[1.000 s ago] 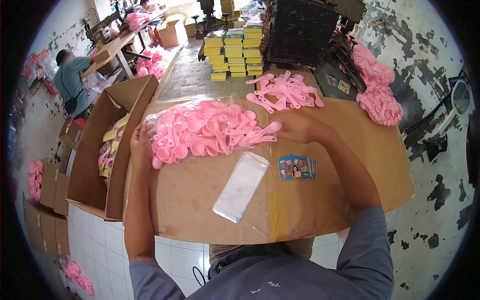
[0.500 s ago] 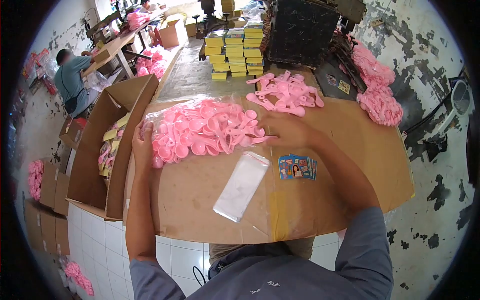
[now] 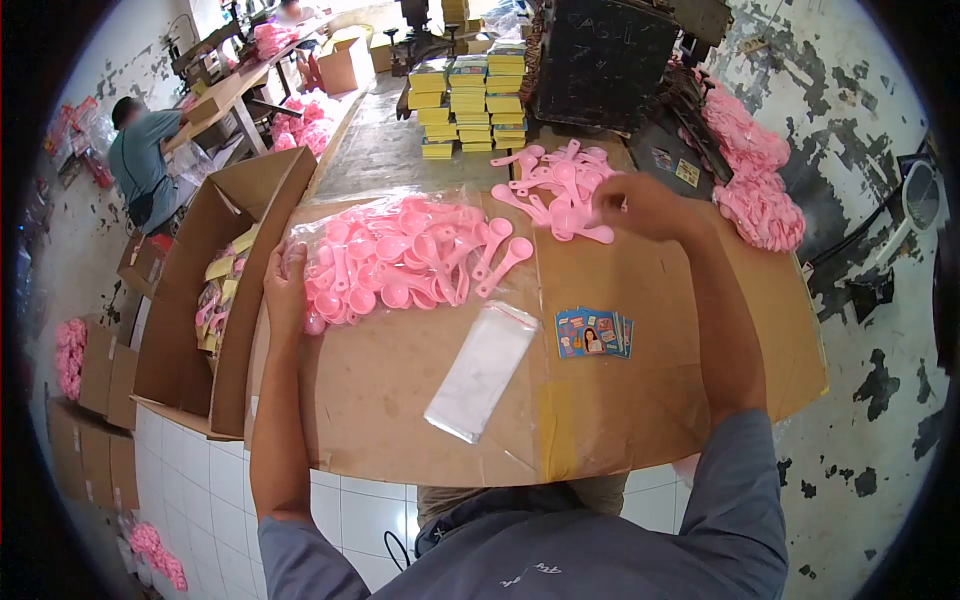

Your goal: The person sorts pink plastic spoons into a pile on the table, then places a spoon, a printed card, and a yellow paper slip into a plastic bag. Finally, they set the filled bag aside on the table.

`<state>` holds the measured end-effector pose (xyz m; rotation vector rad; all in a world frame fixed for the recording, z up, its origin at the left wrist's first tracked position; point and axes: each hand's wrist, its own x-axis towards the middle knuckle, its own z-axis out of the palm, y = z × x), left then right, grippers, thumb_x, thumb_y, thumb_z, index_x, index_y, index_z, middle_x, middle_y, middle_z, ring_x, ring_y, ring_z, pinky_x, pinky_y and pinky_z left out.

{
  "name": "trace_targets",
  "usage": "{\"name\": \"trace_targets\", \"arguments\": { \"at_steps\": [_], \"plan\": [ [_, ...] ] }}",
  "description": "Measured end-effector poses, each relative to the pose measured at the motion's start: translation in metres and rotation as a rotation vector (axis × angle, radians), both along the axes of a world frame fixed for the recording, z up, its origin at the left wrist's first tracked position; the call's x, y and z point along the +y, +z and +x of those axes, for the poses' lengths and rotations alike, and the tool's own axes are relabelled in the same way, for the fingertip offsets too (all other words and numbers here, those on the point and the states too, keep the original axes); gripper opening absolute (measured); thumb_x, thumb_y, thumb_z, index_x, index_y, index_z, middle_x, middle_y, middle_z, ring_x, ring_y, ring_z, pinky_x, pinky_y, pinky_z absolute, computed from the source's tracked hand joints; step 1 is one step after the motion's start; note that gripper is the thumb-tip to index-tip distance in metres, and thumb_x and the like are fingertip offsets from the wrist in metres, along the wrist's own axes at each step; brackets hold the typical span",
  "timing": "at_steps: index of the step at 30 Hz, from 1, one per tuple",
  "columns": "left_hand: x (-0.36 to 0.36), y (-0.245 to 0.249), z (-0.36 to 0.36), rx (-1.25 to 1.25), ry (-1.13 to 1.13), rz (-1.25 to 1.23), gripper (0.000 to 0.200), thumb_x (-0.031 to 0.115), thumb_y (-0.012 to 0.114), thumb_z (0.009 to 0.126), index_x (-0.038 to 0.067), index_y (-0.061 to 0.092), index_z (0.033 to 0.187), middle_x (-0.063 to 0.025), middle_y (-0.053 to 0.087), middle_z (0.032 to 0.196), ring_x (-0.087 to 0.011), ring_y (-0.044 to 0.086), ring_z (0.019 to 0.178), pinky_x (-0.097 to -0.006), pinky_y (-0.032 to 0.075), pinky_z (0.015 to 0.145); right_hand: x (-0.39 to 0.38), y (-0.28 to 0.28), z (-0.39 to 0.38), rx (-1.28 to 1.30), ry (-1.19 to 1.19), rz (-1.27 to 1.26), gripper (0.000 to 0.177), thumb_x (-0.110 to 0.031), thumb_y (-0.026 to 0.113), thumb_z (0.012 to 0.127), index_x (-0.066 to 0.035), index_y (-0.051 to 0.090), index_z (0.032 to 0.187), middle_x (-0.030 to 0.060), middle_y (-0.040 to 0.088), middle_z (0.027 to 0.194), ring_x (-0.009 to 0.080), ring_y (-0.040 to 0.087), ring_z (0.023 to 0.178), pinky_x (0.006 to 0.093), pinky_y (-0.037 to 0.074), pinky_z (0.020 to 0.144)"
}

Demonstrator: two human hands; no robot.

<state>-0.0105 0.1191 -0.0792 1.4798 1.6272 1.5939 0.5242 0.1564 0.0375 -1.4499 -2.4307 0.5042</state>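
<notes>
My left hand (image 3: 285, 285) grips the left edge of a clear plastic bag (image 3: 312, 232), which lies flat and is full of pink measuring spoons (image 3: 395, 270). Two loose spoons (image 3: 508, 262) rest at the bag's right end, on the cardboard. My right hand (image 3: 640, 208) is at the right side of a loose pile of pink spoons (image 3: 565, 190), fingers bent and apart, with no spoon visible in them. Closer to me lie a stack of clear plastic sleeves (image 3: 482, 372) and a few blue printed cards (image 3: 594, 334).
An open carton (image 3: 230, 380) with packed pieces stands left of the cardboard-covered table (image 3: 660, 420). Stacks of yellow-edged cards (image 3: 470, 105) and a black metal box (image 3: 600, 65) are at the back. Pink bundles (image 3: 760, 205) hang at right. A person (image 3: 145, 165) sits far left.
My right hand has moved from the bag's right end back to the loose pile, leaving spoons beside the bag. My left hand has stayed at the bag's edge.
</notes>
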Motion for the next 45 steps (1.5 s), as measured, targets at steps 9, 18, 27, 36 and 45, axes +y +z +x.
{"name": "trace_targets", "arguments": {
  "at_steps": [9,18,27,36,45],
  "plan": [
    [0.003,-0.008,-0.003,-0.006,-0.007,0.014,0.054,0.033,0.064,0.101,-0.009,0.057,0.135,-0.0181,0.066,0.127,-0.0215,0.062,0.117,-0.0336,0.048,0.102,0.017,-0.056,-0.072,0.15,0.256,0.319,0.037,-0.011,0.07,0.087,-0.007,0.068,0.124,0.0131,0.064,0.131,0.0322,0.057,0.128,0.0421,0.044,0.109],
    [0.005,-0.009,-0.009,0.068,0.02,0.009,0.052,0.031,0.064,0.101,-0.008,0.058,0.134,-0.0187,0.066,0.128,-0.023,0.062,0.118,-0.0345,0.047,0.102,0.024,-0.072,-0.074,-0.137,0.345,0.278,0.024,-0.011,0.071,0.086,-0.005,0.069,0.109,0.0125,0.065,0.112,0.0317,0.059,0.115,0.0448,0.045,0.1],
    [0.002,-0.006,-0.001,0.091,0.024,-0.004,0.049,0.031,0.062,0.102,-0.007,0.059,0.133,-0.0195,0.068,0.125,-0.0247,0.064,0.117,-0.0352,0.049,0.101,0.065,-0.056,-0.038,-0.159,-0.083,0.797,0.034,-0.011,0.07,0.085,-0.004,0.07,0.118,0.0159,0.067,0.117,0.0341,0.062,0.113,0.0471,0.05,0.092],
    [0.01,-0.017,-0.012,-0.029,-0.037,0.061,0.027,0.02,0.065,0.104,-0.004,0.068,0.117,-0.0019,0.07,0.093,-0.0052,0.057,0.078,-0.0218,0.047,0.068,0.04,-0.087,-0.135,0.021,0.309,0.335,0.049,-0.009,0.077,0.081,-0.003,0.063,0.128,0.0138,0.062,0.124,0.0318,0.059,0.119,0.0433,0.049,0.102],
    [0.022,-0.028,-0.039,-0.124,-0.063,-0.018,0.029,0.027,0.063,0.106,-0.001,0.071,0.104,0.0032,0.065,0.086,-0.0027,0.053,0.075,-0.0212,0.044,0.065,0.017,-0.084,-0.12,0.261,0.423,0.007,0.032,-0.001,0.074,0.081,-0.001,0.065,0.111,0.0103,0.065,0.106,0.0235,0.065,0.099,0.0367,0.054,0.088]
  ]
}}
